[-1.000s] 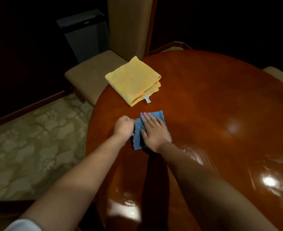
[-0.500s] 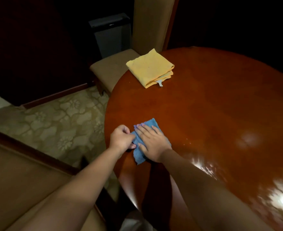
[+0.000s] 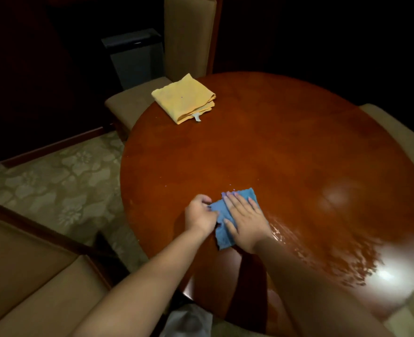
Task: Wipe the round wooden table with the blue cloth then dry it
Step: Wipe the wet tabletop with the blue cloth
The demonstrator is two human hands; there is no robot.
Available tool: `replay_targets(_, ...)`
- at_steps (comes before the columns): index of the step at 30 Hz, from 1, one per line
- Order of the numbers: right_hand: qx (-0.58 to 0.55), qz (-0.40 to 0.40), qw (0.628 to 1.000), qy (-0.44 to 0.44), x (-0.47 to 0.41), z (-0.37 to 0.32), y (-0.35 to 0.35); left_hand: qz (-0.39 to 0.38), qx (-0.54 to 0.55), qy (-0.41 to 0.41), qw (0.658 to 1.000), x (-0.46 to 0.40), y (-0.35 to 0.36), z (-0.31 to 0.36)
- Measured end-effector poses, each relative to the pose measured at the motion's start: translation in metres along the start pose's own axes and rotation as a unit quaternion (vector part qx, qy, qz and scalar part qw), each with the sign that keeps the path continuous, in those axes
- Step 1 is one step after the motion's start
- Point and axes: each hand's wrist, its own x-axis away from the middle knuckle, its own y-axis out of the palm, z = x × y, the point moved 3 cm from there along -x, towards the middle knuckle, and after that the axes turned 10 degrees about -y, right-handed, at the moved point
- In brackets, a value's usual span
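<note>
The right hand [image 3: 246, 221] lies flat, fingers straight, pressing the blue cloth [image 3: 223, 233] onto the near side of the round wooden table [image 3: 262, 154]; the left hand [image 3: 199, 215] pinches the cloth's left edge with curled fingers; a folded yellow cloth [image 3: 184, 99] sits at the far rim, well apart; wet streaks glisten to the right.

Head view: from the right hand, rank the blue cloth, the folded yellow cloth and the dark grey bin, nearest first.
1. Blue cloth: directly under the right hand, which presses flat on it on the round wooden table.
2. Folded yellow cloth: at the table's far left edge.
3. Dark grey bin: on the floor beyond the table, far left.
</note>
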Motion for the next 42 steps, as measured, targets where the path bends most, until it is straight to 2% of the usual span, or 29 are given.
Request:
replay_targets(2,-0.018,0.057,0.995,0.085,-0.004,0.005,0.000,-0.022,0.007,0.007,1.000,-0.012,0.013,0.017)
replay_targets(5,-0.056,0.094,0.969,0.219,-0.016,0.016,0.005,-0.077,0.001,0.013,0.997,-0.033,0.034,0.047)
replay_targets(7,-0.055,0.084,0.964,0.246,-0.032,0.026,0.003,-0.092,-0.023,0.026,0.995,-0.051,0.040,0.066)
replay_targets(11,-0.063,0.044,0.978,0.193,-0.075,0.032,-0.007,-0.099,-0.044,0.031,0.994,-0.090,0.021,0.089)
replay_targets(14,-0.075,0.033,0.986,0.143,-0.118,0.011,-0.010,-0.071,-0.040,0.037,0.996,-0.118,-0.013,0.092)
replay_targets(20,-0.071,-0.007,0.997,-0.013,-0.218,-0.067,-0.005,0.118,-0.012,0.019,0.993,-0.157,-0.115,0.069)
replay_targets(24,-0.039,-0.037,0.994,-0.099,-0.244,-0.105,0.001,0.163,0.026,-0.020,0.986,-0.165,-0.168,0.039)
replay_targets(27,-0.034,-0.067,0.986,-0.152,-0.236,-0.117,0.003,0.170,0.031,-0.055,0.983,-0.156,-0.177,0.018)
replay_targets(33,-0.039,-0.081,0.971,-0.220,-0.186,-0.127,0.006,0.172,-0.015,-0.073,0.982,-0.109,-0.165,-0.014)
replay_targets(37,-0.042,-0.059,0.972,-0.224,-0.129,-0.126,0.009,0.160,-0.015,-0.077,0.984,-0.062,-0.146,-0.037)
replay_targets(42,-0.020,-0.066,0.983,-0.168,-0.061,-0.099,0.013,0.127,-0.019,-0.047,0.991,-0.008,-0.103,-0.039)
